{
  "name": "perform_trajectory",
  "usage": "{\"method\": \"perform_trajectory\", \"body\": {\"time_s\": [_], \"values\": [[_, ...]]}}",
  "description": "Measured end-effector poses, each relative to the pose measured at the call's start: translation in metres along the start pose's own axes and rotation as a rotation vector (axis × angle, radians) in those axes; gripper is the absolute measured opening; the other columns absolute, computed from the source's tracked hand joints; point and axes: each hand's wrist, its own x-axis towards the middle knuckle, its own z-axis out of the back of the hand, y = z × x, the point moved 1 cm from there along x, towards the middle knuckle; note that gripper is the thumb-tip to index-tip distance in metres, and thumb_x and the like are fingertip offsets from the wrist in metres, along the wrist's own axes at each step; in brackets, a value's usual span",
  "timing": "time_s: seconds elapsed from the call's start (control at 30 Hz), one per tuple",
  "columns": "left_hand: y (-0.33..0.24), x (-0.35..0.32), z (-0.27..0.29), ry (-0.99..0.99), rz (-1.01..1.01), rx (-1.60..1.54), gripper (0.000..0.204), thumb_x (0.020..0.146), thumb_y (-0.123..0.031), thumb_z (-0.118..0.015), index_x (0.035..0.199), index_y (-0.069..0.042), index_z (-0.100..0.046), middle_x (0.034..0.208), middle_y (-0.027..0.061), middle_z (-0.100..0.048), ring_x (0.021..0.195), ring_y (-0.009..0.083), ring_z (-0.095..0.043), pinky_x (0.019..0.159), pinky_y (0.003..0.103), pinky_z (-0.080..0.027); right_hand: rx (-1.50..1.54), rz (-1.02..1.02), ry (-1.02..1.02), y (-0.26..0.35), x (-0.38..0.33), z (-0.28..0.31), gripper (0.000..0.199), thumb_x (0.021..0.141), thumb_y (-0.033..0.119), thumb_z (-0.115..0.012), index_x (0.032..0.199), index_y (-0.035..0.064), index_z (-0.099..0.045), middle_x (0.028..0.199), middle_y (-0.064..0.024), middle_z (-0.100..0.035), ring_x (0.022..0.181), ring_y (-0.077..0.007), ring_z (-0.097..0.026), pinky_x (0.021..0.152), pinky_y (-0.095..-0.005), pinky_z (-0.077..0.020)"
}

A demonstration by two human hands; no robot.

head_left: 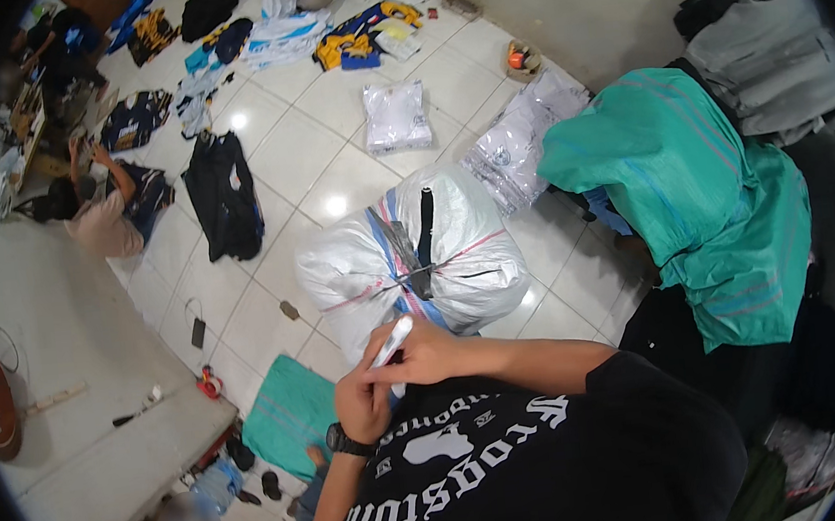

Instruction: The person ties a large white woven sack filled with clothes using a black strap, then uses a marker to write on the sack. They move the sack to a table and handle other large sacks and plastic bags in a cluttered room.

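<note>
Close in front of my chest, my left hand (359, 404) and my right hand (426, 353) meet, fingers closed around a slim white object (397, 339). It is seen nearly edge-on and I cannot make out its kind. A dark watch sits on my left wrist. Just beyond my hands, a bulging white woven sack (479, 224) rests on the tiled floor. Grey tape (398, 247) and cord cross its middle, and a black strip (426, 214) runs over its top. Neither hand visibly touches the sack.
Clear-wrapped white packages (397, 117) lie beyond the sack, more (508, 156) beside it. Green woven sacks (658, 147) are piled at right; another green sheet (289, 408) lies at lower left. Dark garments (221, 194) are spread on the floor. A person (112, 215) sits at left.
</note>
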Motion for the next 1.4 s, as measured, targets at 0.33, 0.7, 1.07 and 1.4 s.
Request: {"method": "perform_trajectory", "body": {"time_s": [0.33, 0.7, 1.07, 1.4], "values": [[-0.063, 0.039, -0.058, 0.785, 0.366, -1.064, 0.045, 0.102, -0.040, -0.047, 0.069, -0.010, -0.040, 0.060, -0.0029, -0.037, 0.051, 0.0071, -0.038, 0.048, 0.025, -0.034, 0.347, 0.086, 0.147, 0.054, -0.030, 0.125, 0.012, 0.084, 0.012, -0.073, 0.083, 0.0013, -0.066, 0.075, -0.0079, -0.063, 0.067, -0.0190, -0.060, 0.061, -0.0314, -0.0457], [-0.004, 0.057, -0.089, -0.425, 0.239, 0.038, 0.032, 0.098, -0.027, -0.058, 0.079, -0.003, -0.051, 0.064, 0.0013, -0.048, 0.059, 0.0096, -0.042, 0.054, 0.027, -0.036, -0.006, 0.042, -0.420, 0.019, -0.032, 0.316, 0.019, 0.090, 0.009, -0.067, 0.103, -0.0049, -0.066, 0.087, -0.0124, -0.065, 0.070, -0.0177, -0.061, 0.062, -0.0287, -0.0501], [-0.064, 0.031, -0.283, -1.078, 0.483, 0.051, 0.026, 0.090, -0.019, -0.068, 0.082, -0.003, -0.050, 0.071, 0.0030, -0.054, 0.067, 0.0122, -0.052, 0.060, 0.027, -0.043, -0.195, 0.202, 0.293, -0.013, -0.004, 0.328, 0.018, 0.087, 0.004, -0.068, 0.102, -0.0066, -0.066, 0.081, -0.0110, -0.068, 0.073, -0.0145, -0.065, 0.068, -0.0253, -0.0505], [-0.072, 0.054, -0.348, -1.076, 0.261, 0.322, 0.040, 0.081, -0.017, -0.074, 0.111, 0.001, -0.054, 0.088, 0.0121, -0.054, 0.090, 0.0329, -0.054, 0.083, 0.040, -0.044, -0.292, 0.348, 0.368, -0.008, -0.030, 0.335, 0.021, 0.084, 0.005, -0.069, 0.101, -0.0050, -0.066, 0.085, -0.0129, -0.069, 0.073, -0.0172, -0.064, 0.067, -0.0268, -0.0494]]}}
